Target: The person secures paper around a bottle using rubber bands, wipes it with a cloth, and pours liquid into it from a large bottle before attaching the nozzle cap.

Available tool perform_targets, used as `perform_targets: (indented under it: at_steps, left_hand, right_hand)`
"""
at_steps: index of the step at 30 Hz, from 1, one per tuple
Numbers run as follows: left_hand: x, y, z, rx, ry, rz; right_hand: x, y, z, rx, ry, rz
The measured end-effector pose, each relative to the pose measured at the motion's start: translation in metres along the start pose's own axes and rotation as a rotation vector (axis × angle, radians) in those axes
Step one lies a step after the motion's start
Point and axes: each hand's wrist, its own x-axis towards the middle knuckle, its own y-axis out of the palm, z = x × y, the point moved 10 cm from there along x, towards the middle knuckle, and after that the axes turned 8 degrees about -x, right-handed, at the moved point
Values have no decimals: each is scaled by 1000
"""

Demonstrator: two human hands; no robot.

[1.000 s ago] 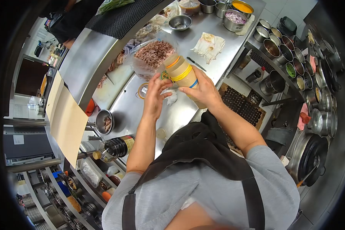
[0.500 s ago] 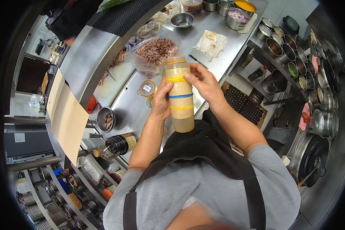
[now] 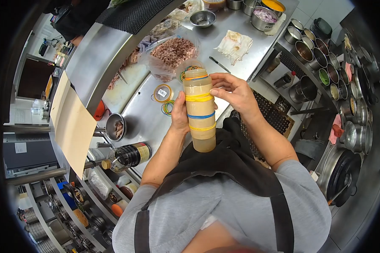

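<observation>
A tall translucent container (image 3: 200, 107) with yellow, blue and orange rubber bands around it stands between my hands, just in front of the black apron. My left hand (image 3: 180, 113) grips its left side, fingers partly hidden behind it. On the other side, my right hand (image 3: 234, 93) has its thumb and fingers at the bands near the top. Loose rubber bands (image 3: 167, 108) lie on the steel counter (image 3: 147, 110) beside a round tub with a white label (image 3: 162, 93). Behind the container is a plastic bag of chopped meat (image 3: 174, 53).
A pen (image 3: 220, 64) and a stained cloth (image 3: 235, 45) lie on the counter. Metal bowls (image 3: 202, 19) stand at the back. A small bowl of meat (image 3: 115, 127) and a dark bottle (image 3: 128, 157) are at the left. Many pots (image 3: 302, 51) line the right.
The container has gone from tilted to roughly lengthwise before me, closer to the apron. My left hand, earlier apart from it with fingers spread, now holds its side. The tub and loose bands have come into view.
</observation>
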Motion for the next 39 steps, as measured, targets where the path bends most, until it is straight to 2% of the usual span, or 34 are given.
perform_targets:
  at_steps: [3, 6, 10, 12, 14, 16, 19, 21, 24, 26, 28, 37, 39]
  left_hand:
    - [-1, 1, 6, -9, -3, 28]
    - [-4, 1, 9, 23, 6, 42]
    - [-7, -9, 9, 109, -31, -5]
    - [-7, -12, 8, 154, -5, -51]
    - [-9, -18, 3, 200, 22, -96]
    - [-8, -14, 6, 165, -49, 1]
    - [-7, -10, 4, 135, -42, 16]
    - [-7, -3, 1, 166, -8, -4]
    - [-6, -2, -2, 209, 35, -31]
    - [-6, -5, 0, 221, 48, -38]
    - [-8, -21, 7, 62, 23, -157]
    - [-6, -23, 12, 95, -29, -111]
    - [-9, -20, 10, 117, 12, -166]
  right_hand:
    - [0, 1, 8, -145, -29, 13]
    - [2, -1, -11, -1, 98, -27]
    - [-1, -2, -13, -17, 115, -23]
    - [-3, -1, 15, -171, -121, -56]
    - [-2, -1, 11, -185, -102, -54]
    - [-3, -2, 9, -200, -84, -54]
    - [-4, -2, 1, -215, 35, -56]
    - [-7, 0, 20, -292, -94, -82]
    - [-10, 5, 23, -463, -116, -71]
    - [-10, 7, 18, -444, -130, -42]
    - [-11, 11, 18, -422, -144, -13]
    - [-11, 10, 16, -324, -87, -38]
    - [-12, 8, 6, -289, 43, -53]
